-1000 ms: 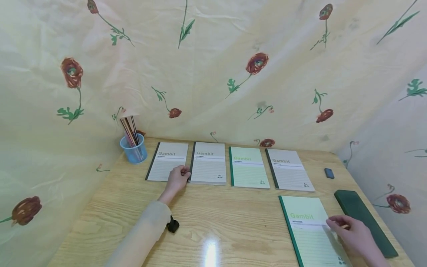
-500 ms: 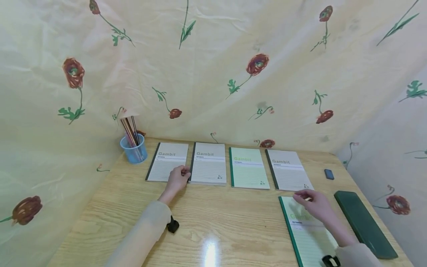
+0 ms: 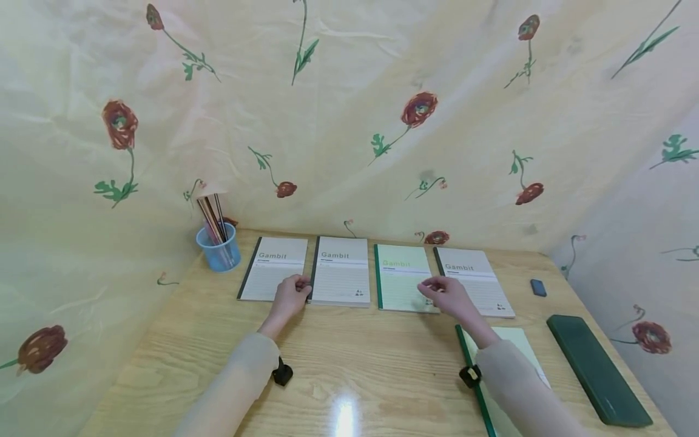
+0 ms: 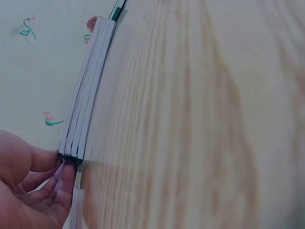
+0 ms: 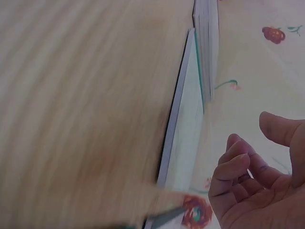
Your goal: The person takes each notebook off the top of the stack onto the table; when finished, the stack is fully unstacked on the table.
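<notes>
In the head view my left hand [image 3: 289, 297] pinches the lower left corner of a grey-covered "Gambit" notebook [image 3: 343, 270] with a black spine. The left wrist view shows it as a small stack of notebooks [image 4: 86, 90], thumb on the top edge and fingers at the lower edge. Another grey notebook [image 3: 277, 261] lies just left of this hand. My right hand [image 3: 450, 297] hovers over the lower right corner of a green notebook [image 3: 403, 267], fingers loosely bent and holding nothing. A third grey notebook [image 3: 483, 282] lies partly behind it.
Under my right forearm lies another green notebook [image 3: 516, 340], partly hidden. Further right are a dark green case [image 3: 597, 370] and a small dark blue block [image 3: 538, 287]. A blue cup [image 3: 221, 252] with pencils stands back left. Flowered cloth [image 3: 327, 121] hangs behind the table [image 3: 355, 364].
My right hand has moved left and away from me, from the near green notebook to over the green one in the back row. My left hand has kept its place and grip.
</notes>
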Action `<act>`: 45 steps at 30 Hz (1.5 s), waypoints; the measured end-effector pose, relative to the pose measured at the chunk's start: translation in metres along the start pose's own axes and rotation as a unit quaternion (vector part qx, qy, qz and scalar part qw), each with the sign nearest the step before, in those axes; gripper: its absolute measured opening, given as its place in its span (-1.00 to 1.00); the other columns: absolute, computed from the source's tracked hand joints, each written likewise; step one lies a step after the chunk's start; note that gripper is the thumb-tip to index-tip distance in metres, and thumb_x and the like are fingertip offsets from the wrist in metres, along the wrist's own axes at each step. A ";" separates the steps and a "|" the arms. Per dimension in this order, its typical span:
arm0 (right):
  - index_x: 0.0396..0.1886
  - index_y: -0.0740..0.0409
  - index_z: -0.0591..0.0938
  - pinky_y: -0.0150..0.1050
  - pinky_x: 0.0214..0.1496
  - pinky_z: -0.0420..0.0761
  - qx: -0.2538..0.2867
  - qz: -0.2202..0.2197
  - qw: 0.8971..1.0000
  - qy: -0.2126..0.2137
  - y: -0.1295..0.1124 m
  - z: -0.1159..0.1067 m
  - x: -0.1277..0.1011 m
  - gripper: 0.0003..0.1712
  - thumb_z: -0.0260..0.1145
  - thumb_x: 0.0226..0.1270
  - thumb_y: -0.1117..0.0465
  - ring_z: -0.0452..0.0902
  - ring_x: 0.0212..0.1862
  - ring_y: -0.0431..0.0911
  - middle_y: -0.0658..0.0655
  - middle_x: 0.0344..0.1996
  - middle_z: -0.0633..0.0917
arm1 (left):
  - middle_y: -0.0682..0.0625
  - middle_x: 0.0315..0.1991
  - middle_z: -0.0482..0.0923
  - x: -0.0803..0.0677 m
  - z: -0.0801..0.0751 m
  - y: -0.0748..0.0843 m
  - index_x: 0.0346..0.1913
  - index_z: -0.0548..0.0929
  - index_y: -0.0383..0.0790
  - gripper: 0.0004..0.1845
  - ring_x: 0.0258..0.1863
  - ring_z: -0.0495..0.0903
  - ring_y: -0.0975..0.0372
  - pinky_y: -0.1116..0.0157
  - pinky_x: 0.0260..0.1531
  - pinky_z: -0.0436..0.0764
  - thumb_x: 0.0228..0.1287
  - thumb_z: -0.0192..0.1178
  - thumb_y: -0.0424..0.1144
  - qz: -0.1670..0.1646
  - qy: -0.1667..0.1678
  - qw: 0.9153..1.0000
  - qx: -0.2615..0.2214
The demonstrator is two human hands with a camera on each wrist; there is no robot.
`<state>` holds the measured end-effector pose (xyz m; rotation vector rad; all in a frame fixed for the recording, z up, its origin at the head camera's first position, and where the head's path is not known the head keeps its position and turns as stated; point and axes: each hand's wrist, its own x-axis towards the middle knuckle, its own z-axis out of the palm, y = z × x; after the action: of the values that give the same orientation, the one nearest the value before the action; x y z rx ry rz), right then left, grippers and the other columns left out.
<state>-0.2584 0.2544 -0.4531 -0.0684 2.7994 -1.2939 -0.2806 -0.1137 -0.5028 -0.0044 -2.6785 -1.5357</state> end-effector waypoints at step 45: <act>-0.57 0.21 0.57 -0.31 -0.60 0.28 -0.036 0.017 0.998 0.051 -0.057 0.122 0.073 -0.60 0.42 0.32 0.04 0.28 -0.63 -0.15 0.01 -0.70 0.45 | -0.15 -0.21 0.64 -0.003 0.001 0.003 0.00 0.65 -0.44 -0.79 -0.16 0.59 0.05 0.10 -0.07 0.58 0.38 0.19 -0.42 -0.006 0.008 1.000 -0.001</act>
<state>-0.3217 0.1203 -0.4908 0.0421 2.9197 -1.2222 -0.2773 -0.1111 -0.5014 0.0257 -2.6701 -1.5339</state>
